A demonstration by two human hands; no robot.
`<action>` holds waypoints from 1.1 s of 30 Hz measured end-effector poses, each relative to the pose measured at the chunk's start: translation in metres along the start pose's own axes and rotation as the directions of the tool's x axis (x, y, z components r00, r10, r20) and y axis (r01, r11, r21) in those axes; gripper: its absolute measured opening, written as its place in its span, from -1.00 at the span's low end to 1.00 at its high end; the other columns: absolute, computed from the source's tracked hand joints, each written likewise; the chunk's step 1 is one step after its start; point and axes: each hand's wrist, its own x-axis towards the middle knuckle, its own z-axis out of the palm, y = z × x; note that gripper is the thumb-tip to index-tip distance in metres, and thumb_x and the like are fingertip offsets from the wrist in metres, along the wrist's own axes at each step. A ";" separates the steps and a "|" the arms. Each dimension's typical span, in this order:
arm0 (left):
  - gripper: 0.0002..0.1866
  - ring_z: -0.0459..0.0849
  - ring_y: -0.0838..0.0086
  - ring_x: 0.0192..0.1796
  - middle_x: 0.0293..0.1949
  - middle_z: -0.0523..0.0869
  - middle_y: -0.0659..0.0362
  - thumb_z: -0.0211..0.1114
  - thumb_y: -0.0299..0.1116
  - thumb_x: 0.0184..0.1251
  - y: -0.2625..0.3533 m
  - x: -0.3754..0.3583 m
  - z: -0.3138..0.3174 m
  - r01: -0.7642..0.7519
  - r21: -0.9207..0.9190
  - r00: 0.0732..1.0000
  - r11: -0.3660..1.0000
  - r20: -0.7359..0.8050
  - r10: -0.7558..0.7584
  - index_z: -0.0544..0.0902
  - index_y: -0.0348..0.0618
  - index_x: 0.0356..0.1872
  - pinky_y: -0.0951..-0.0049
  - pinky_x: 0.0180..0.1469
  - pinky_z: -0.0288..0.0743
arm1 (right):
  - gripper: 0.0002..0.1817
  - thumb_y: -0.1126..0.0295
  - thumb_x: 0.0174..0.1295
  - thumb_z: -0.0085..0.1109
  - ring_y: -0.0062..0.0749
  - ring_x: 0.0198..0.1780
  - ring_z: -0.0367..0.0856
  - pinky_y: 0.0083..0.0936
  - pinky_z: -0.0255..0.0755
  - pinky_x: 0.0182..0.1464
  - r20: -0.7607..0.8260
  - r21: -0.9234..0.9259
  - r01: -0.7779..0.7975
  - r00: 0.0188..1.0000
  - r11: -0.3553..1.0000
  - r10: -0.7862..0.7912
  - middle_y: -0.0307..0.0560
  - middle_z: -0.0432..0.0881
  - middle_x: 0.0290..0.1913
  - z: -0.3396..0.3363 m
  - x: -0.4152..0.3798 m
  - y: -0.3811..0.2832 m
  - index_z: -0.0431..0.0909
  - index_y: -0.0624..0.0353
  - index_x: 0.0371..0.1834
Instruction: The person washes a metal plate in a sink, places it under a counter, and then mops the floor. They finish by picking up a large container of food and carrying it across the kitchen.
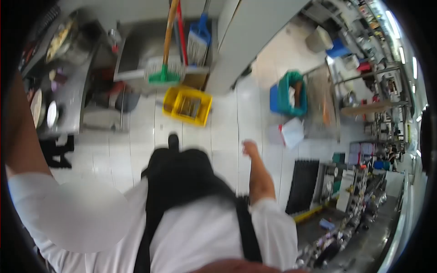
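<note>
The right hand (249,148) hangs over the tiled floor, its fingers loosely drawn in; blur leaves me unable to tell whether it holds anything. The left hand lies beyond the view, so I cannot tell its state — only the raised left forearm (25,129) shows, beside two pale, round dishes (53,113) on a steel counter (73,100).

On the floor ahead, between the two arms, sits a bright yellow bucket (204,107), squarish, with a rectangular opening and something grey-brown inside, too blurred to name. Farther right, a teal bin (283,93) holds something white and something brown; a blue bin (274,99) stands just beside it. Up the counter, a metal bowl (82,45) contains pale yellowish pieces — unclear what.
</note>
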 end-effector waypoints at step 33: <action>-0.47 0.53 0.18 0.25 0.20 0.59 0.05 0.26 0.00 0.15 -0.381 -0.600 0.101 0.888 0.432 -0.003 -0.159 -0.339 -0.941 0.64 -0.07 0.10 0.31 0.28 0.39 | -0.62 0.03 0.28 0.22 -0.59 -0.63 0.43 -0.53 0.34 -0.55 -0.257 0.460 0.814 0.505 0.356 -0.824 -0.29 0.48 -0.58 0.149 -0.070 -0.720 0.57 0.18 -0.26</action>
